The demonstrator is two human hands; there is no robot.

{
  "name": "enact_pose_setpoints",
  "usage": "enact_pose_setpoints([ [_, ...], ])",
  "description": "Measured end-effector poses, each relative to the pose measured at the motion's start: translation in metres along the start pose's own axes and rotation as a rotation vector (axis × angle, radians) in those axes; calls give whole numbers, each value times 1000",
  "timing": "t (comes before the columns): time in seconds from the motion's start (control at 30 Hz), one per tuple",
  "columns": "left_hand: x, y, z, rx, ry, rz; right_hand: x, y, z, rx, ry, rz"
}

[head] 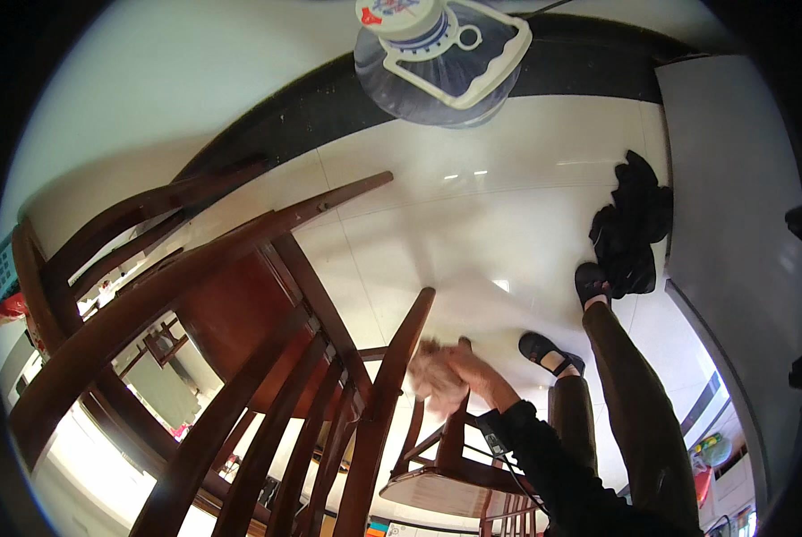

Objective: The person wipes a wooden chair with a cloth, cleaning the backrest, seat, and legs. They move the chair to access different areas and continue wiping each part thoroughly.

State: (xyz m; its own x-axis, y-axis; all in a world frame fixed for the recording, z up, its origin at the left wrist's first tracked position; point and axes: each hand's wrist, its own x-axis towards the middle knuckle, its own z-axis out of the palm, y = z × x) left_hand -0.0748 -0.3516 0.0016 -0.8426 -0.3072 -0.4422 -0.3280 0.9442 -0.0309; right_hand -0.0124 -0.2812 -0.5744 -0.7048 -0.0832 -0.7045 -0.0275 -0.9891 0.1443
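My right hand (478, 376), in a black sleeve, grips a crumpled pinkish-brown cloth (436, 384), blurred. The cloth lies over or right beside a rear leg (394, 366) of a dark brown wooden chair (320, 288); whether they touch I cannot tell. Vertical slats (257, 433) form this chair's back, and its reddish-brown seat (236, 335) shows behind them. Below my hand stands another wooden chair (434, 493), partly hidden by my forearm. A small dark device (493, 436) with a cable sits at my wrist. My left hand is out of view.
A large clear water bottle (434, 80) with a white handle stands by the wall's black skirting (293, 124). Black fabric (626, 228) lies on the tiled floor (488, 221) beside my shoe (592, 282) and a grey panel (723, 168). More chair parts (132, 208) stand at left.
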Motion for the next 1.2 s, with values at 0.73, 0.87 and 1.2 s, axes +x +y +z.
enact_pose_setpoints([
  [0.73, -59, -34, -56, -131, 201, -198, 56, -208, 247, -749, 475, -1421],
  [0.87, -66, -39, -65, -203, 55, -152, -5, -211, 276, -718, 221, -1497],
  [1.2, -56, -31, -55, -103, 12, -13, -212, -191, 444, -435, -237, -1822],
])
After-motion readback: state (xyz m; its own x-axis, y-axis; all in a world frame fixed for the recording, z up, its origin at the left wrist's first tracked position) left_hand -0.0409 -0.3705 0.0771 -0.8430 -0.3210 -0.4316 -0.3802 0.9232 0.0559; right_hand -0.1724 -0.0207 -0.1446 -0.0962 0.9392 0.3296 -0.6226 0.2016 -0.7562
